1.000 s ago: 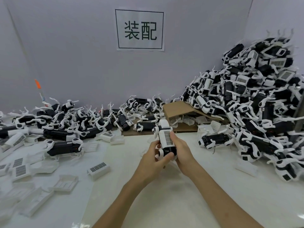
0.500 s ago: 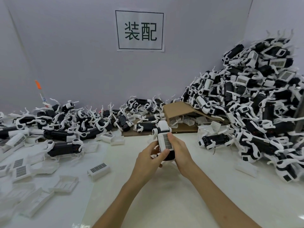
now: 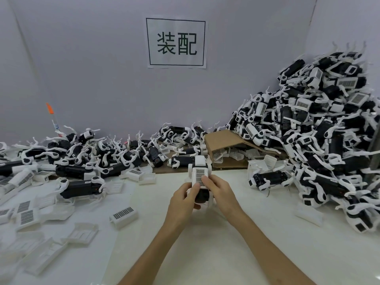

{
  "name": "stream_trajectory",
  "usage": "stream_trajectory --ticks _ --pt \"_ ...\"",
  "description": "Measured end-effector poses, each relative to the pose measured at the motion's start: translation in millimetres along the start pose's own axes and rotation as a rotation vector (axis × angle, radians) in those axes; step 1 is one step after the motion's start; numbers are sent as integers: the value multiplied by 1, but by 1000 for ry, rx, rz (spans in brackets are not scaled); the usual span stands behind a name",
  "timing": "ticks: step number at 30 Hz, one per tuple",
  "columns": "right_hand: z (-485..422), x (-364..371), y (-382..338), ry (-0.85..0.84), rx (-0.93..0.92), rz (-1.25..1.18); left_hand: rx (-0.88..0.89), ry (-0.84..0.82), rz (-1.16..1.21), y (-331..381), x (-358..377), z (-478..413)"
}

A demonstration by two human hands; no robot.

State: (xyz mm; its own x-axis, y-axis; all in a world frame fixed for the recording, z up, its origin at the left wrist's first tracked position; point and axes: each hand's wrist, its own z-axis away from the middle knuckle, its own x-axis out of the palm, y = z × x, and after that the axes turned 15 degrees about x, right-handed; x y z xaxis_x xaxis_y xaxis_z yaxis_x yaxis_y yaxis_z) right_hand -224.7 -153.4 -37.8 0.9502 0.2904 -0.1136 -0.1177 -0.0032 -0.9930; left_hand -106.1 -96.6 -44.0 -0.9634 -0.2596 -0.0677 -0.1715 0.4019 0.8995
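Observation:
A black-and-white toy robot dog [image 3: 199, 171] is held over the middle of the white table [image 3: 205, 243], its white grille cover facing up. My left hand [image 3: 183, 202] grips it from the left, thumb pressed on the lower edge of the cover. My right hand [image 3: 220, 194] grips it from the right, thumb on the grille. The dog's black underside shows between my palms; its legs are mostly hidden.
A tall heap of assembled dogs [image 3: 320, 130] fills the right side. Dogs without covers [image 3: 80, 188] lie along the back left. Loose white grille covers [image 3: 123, 214] are scattered at the left. An open cardboard box [image 3: 224, 145] lies behind my hands.
My hands have shifted slightly on the dog; the left thumb has slid up onto the cover's lower edge. The dog stays in about the same place.

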Motion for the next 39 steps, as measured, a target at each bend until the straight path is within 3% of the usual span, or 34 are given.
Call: stream_trajectory --ticks 2,4,8,14,20,24,28,31,34,39 --pt "0 -3 0 137 -45 94 -11 38 13 0 -1 0" --pt "-1 -7 1 241 -60 42 -9 82 26 1 -3 -1" --pt "-3 -15 -5 292 -36 -83 -30 144 62 4 -6 -4" --pt "-4 -21 -6 -33 92 -131 25 200 85 7 -9 -2" --pt "2 -22 -8 -232 83 -172 -88 439 200 10 -21 -9" --pt "3 -20 -9 -336 94 -216 -151 504 300 8 -28 -13" --pt "4 -21 -11 -383 181 -304 -114 567 242 5 -37 -18" --pt "6 -22 -12 -434 228 -237 -125 646 220 1 -48 -22" --pt "11 -22 -14 -513 233 -103 -226 704 342 -4 -55 -25" --pt "23 -33 -27 -761 293 117 -352 685 536 -7 -55 -22"
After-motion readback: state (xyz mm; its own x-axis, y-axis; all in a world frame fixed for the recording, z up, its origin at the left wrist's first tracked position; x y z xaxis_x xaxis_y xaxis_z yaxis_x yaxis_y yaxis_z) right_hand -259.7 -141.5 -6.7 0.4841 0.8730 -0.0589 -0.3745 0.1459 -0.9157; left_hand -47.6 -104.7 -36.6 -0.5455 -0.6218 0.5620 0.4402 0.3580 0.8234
